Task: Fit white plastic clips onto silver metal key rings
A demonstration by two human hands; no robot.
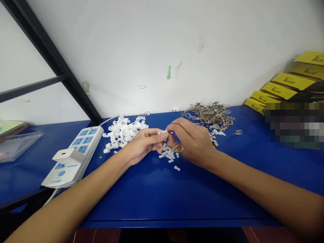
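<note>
- Your left hand (141, 143) pinches a small white clip (162, 132) at its fingertips, above the blue table (157, 195).
- Your right hand (193, 141) is closed on a coiled wire loop (174, 148), touching the clip.
- Pile of white clips (124, 131) lies left; wire tangle (210, 116) behind; power strip (76, 153) far left.

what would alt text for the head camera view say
Two bare hands meet over a blue table, the left hand pinching a small white plastic piece and the right hand holding a coiled wire. A pile of white pieces lies left, a wire heap right, a power strip far left.
</note>
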